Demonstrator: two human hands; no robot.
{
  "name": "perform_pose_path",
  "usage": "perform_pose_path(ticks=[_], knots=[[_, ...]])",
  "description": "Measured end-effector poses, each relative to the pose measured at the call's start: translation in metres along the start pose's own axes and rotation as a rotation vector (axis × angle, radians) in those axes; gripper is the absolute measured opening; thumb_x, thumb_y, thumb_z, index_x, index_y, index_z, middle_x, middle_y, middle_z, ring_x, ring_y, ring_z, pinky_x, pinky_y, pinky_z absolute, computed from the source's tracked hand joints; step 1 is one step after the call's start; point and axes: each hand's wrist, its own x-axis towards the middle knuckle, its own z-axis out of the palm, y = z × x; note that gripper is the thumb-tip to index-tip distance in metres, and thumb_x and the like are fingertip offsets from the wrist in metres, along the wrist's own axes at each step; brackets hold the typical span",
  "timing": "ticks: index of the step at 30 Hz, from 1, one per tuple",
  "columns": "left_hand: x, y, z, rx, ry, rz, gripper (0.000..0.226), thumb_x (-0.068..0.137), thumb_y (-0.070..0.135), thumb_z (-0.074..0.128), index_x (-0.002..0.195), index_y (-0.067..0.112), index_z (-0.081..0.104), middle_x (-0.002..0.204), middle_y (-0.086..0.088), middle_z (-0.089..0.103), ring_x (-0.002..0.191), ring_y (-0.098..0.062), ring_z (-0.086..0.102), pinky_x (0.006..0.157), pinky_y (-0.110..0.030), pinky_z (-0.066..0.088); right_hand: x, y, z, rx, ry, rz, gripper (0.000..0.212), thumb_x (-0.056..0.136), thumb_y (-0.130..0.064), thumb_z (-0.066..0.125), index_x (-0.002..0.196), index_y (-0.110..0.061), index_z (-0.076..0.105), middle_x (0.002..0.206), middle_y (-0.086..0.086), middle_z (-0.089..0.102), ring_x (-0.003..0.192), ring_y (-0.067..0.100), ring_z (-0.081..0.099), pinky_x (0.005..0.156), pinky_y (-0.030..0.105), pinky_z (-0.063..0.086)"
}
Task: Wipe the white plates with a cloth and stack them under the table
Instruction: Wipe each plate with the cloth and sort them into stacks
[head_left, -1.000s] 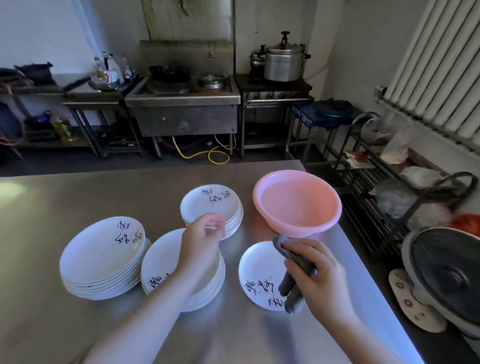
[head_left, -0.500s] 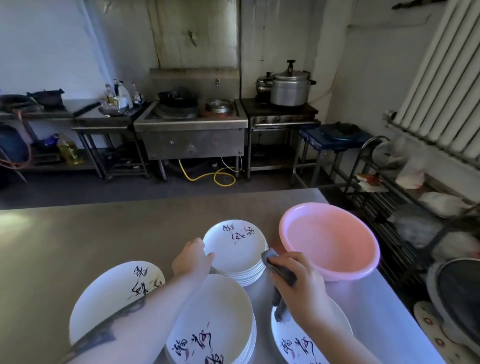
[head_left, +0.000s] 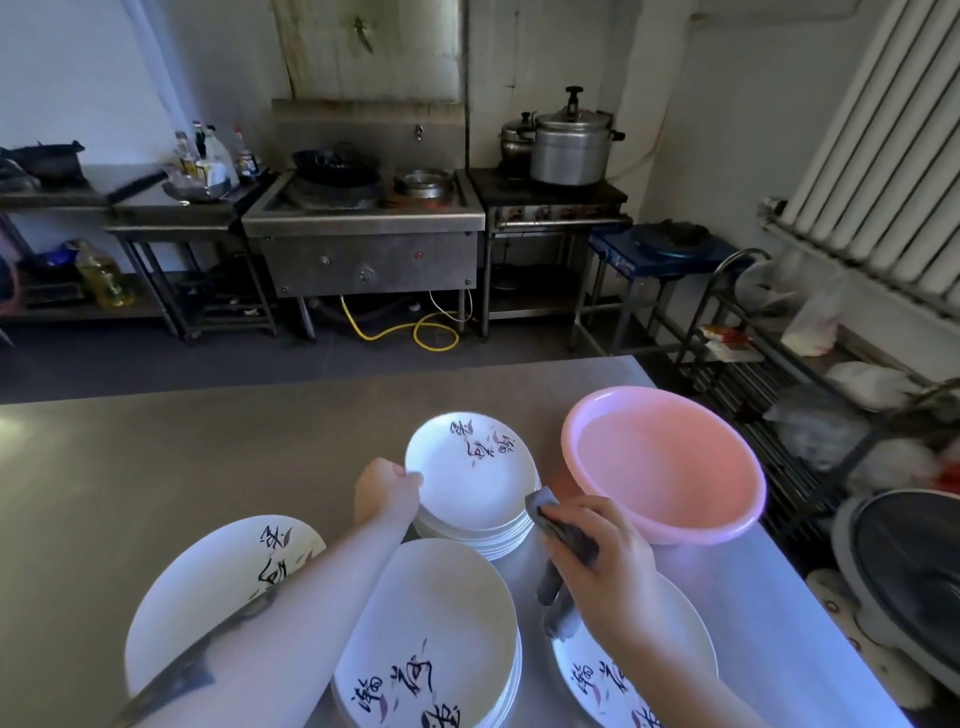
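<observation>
Left hand (head_left: 388, 493) now gripping top plate (head_left: 470, 470)

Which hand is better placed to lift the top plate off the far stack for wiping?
Left. The left hand already grips the left rim of the top plate on the far stack. The right hand is occupied holding the grey cloth beside that stack, so it likely wipes.

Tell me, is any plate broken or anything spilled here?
Nothing looks broken or spilled. The top plate sits tilted on its stack only because the left hand grips its rim; the right hand holds the cloth.
</observation>
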Motion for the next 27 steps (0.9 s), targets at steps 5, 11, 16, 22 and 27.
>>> perform_pose_path(ticks=[5,11,16,22,27], knots=[[-0.020,0.012,0.001,-0.425,-0.029,-0.109,0.032,0.085,-0.004,0.055,0.114,0.010,0.053,0.113,-0.015,0.060,0.068,-0.032,0.068,0.057,-0.036,0.059,-0.011,0.008,-0.018,-0.013,-0.022,0.065,0.033,0.081,0.002,0.071,0.094,-0.028,0.073,0.097,-0.008,0.065,0.077,0.012,0.068,0.080,0.028,0.051],[-0.108,0.026,-0.014,-0.591,-0.040,0.049,0.038,0.083,-0.008,0.054,0.111,0.017,0.054,0.119,-0.014,0.057,0.094,-0.038,0.065,0.045,-0.027,0.055,-0.041,0.008,-0.084,-0.014,0.086,0.068,0.027,0.082,-0.002,0.071,0.092,-0.027,0.072,0.100,-0.012,0.064,0.074,-0.008,0.062,0.076,0.006,0.041],[-0.217,0.012,-0.015,-0.620,-0.187,0.074,0.036,0.087,-0.007,0.056,0.115,0.016,0.057,0.090,-0.008,0.061,0.067,-0.022,0.066,0.048,-0.030,0.056,-0.082,0.040,-0.143,-0.059,0.129,0.159,0.037,0.081,-0.003,0.073,0.092,-0.038,0.069,0.102,-0.014,0.062,0.079,0.006,0.067,0.080,0.024,0.050],[-0.303,-0.074,0.029,-0.593,-0.262,-0.137,0.039,0.086,-0.007,0.060,0.106,0.026,0.061,0.082,-0.006,0.071,0.066,-0.020,0.062,0.050,-0.029,0.047,-0.138,0.067,-0.168,0.005,0.056,0.285,0.033,0.081,-0.001,0.072,0.091,-0.031,0.064,0.076,-0.007,0.066,0.074,-0.004,0.062,0.073,0.019,0.051],[-0.340,-0.123,0.052,-0.502,-0.243,-0.221,0.038,0.087,-0.009,0.059,0.106,0.024,0.061,0.085,-0.019,0.069,0.069,-0.023,0.060,0.043,-0.025,0.048,-0.170,0.093,-0.160,-0.006,-0.057,0.356,0.033,0.079,-0.008,0.076,0.094,-0.035,0.064,0.092,-0.003,0.065,0.081,0.007,0.064,0.077,0.036,0.053]])
